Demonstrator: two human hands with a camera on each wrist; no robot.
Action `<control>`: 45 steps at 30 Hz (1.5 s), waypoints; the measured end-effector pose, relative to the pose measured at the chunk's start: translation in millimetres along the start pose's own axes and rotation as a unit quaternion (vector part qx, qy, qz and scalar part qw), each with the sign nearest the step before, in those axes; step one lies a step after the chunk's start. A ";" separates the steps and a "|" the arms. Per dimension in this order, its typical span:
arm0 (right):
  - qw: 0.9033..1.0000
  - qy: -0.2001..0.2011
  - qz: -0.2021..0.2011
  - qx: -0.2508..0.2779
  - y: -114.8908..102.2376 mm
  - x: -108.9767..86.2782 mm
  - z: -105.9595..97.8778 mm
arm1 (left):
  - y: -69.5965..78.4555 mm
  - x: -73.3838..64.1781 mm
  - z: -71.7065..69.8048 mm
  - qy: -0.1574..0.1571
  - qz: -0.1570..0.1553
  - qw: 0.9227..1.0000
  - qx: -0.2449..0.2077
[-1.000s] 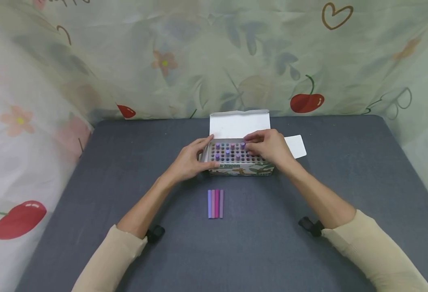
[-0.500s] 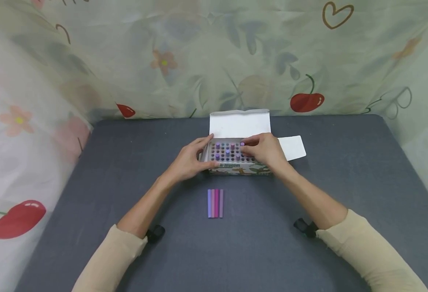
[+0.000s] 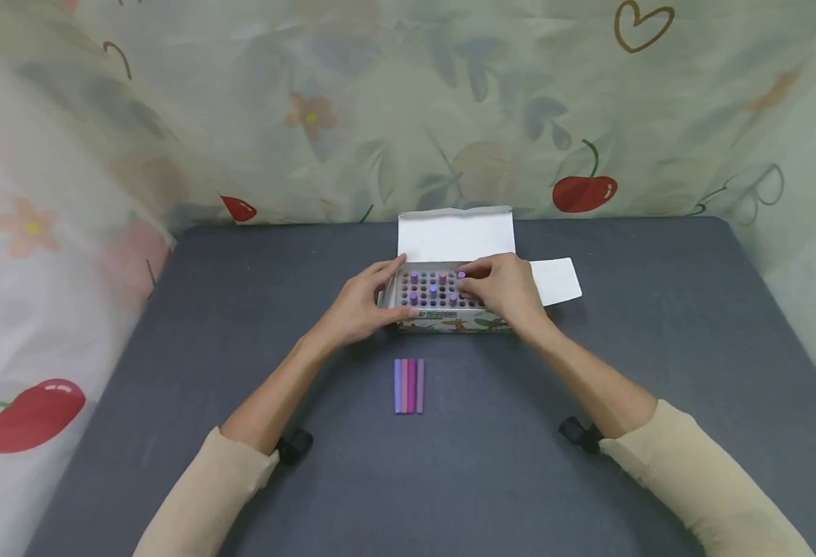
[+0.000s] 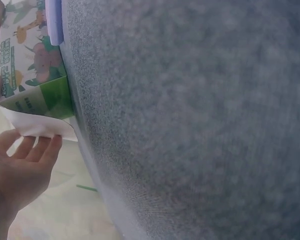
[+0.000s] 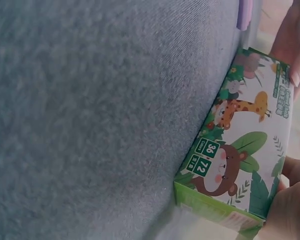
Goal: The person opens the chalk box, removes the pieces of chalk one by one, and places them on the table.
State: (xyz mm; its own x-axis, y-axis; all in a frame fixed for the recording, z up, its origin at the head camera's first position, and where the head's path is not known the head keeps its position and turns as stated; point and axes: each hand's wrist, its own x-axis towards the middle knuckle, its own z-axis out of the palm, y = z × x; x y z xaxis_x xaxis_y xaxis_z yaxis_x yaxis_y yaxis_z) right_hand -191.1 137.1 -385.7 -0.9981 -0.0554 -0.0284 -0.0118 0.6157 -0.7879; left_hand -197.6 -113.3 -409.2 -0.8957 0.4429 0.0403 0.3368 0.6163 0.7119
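Head cam gives me the R hand (image 3: 508,288) over the box (image 3: 449,322), thumb + index pinching the top of a purple stick (image 3: 461,275), so it's right btwn the fingertips; can't tell how deep it sits in its hole. L hand (image 3: 364,307) grips the box's L end, thumb on near edge, fingers at far corner. I've also got four loose sticks (image 3: 411,386) on the table (image 3: 491,464), nearer the person, apart from both hands.

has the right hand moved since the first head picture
Yes, the right hand shifted slightly left and nearer the person, judged against the open box.
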 end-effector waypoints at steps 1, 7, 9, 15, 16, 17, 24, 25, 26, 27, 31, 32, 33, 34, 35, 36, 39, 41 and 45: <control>1.000 0.006 -0.004 -0.001 0.2 0.0 0.4 | -0.2 0.2 0.0 0.000 0.000 1.000 -0.001; 0.999 0.041 -0.036 0.001 0.5 -0.5 4.6 | -1.1 -0.3 -0.5 0.000 -0.004 1.000 -0.009; 0.998 0.049 -0.047 0.005 0.6 -1.4 5.6 | -1.7 -0.3 -0.7 0.000 -0.003 1.000 -0.008; 0.996 0.065 -0.060 0.019 -0.7 -3.6 3.3 | -2.6 1.4 -1.8 -0.001 0.008 1.000 0.001; 0.996 0.067 -0.058 0.023 -0.9 -3.6 2.1 | -2.2 2.1 -1.9 -0.001 0.009 1.000 0.002; 0.996 0.068 -0.056 0.029 -1.3 -3.9 0.8 | -1.8 2.6 -2.0 -0.002 0.010 1.000 0.003; 0.994 0.076 -0.055 0.052 -4.0 -3.1 -6.7 | 0.6 3.6 -3.9 -0.007 -0.001 1.000 0.000; 0.994 0.077 -0.053 0.058 -4.5 -3.0 -7.8 | 0.5 3.7 -4.1 -0.009 -0.002 1.000 -0.002; 0.994 0.079 -0.053 0.062 -4.8 -2.8 -8.9 | 0.4 3.8 -4.3 -0.009 -0.003 1.000 -0.004; 0.993 0.082 -0.051 0.064 -5.1 -2.7 -10.0 | 0.2 3.9 -4.3 -0.010 -0.003 1.000 -0.005; 0.992 0.099 -0.051 0.064 -6.1 -2.8 -14.9 | -1.2 4.2 -4.4 -0.010 -0.004 1.000 -0.006; 0.991 0.104 -0.052 0.063 -6.5 -3.0 -15.9 | -1.5 3.8 -4.6 -0.009 -0.005 1.000 -0.005; 0.991 0.107 -0.053 0.065 -7.1 -3.5 -17.0 | -1.7 3.5 -4.7 -0.008 -0.006 1.000 -0.005; 0.990 0.110 -0.056 0.065 -7.7 -4.0 -18.2 | -1.9 3.2 -4.8 -0.007 -0.007 1.000 -0.005; 0.990 0.114 -0.059 0.066 -8.5 -4.6 -19.1 | -1.9 2.8 -5.0 -0.006 -0.009 1.000 -0.004; 0.989 0.116 -0.062 0.071 -9.3 -5.5 -20.1 | -2.3 2.6 -5.0 -0.005 -0.010 1.000 -0.004; 0.986 0.118 -0.071 0.090 -10.6 -9.0 -23.1 | -2.4 2.3 -5.2 -0.004 -0.009 1.000 -0.003; 0.985 0.119 -0.076 0.101 -11.5 -12.4 -25.3 | -2.3 2.7 -5.1 -0.006 -0.006 1.000 -0.002; 0.983 0.103 -0.078 0.130 -12.7 -19.2 -27.4 | -1.5 3.7 -4.6 -0.011 -0.003 1.000 -0.006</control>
State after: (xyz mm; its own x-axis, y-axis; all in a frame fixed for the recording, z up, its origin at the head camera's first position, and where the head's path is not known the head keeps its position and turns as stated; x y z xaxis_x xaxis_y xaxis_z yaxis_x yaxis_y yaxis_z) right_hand -173.4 152.0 -358.3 -0.9766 0.0442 0.2103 -0.1772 0.3884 -0.9043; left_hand -202.8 -115.6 -406.9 -0.8911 0.4534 0.0211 0.3277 0.6104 0.7211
